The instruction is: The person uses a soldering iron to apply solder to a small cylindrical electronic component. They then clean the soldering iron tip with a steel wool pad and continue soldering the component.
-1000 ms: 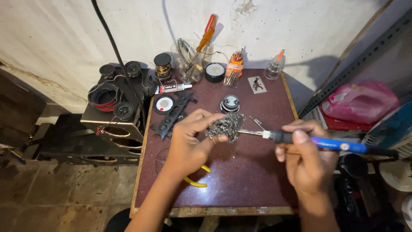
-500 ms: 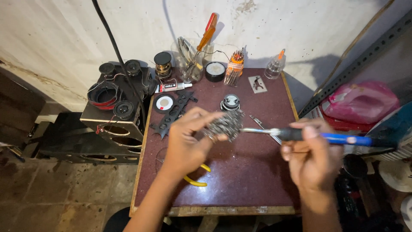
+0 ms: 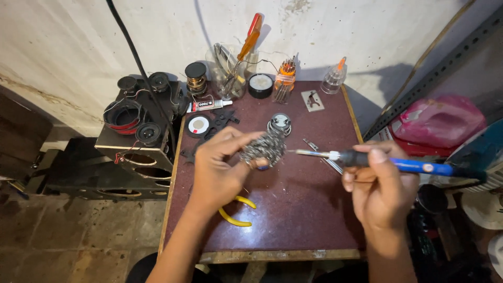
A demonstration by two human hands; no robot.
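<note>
Steel wool (image 3: 263, 148) sits pinched in my left hand (image 3: 222, 167) above the table (image 3: 293, 220). My right hand (image 3: 380, 183) grips the soldering iron (image 3: 387, 161), tip just beside it.

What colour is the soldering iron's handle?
Blue, with a black grip; the soldering iron shows in the head view.

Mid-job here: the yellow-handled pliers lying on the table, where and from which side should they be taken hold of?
Grip the yellow-handled pliers by the two curved handles, from the table's front edge. The handles lie bare there, while the head end is hidden under the left hand holding the wire wool, so that hand probably has to lift first.
</note>
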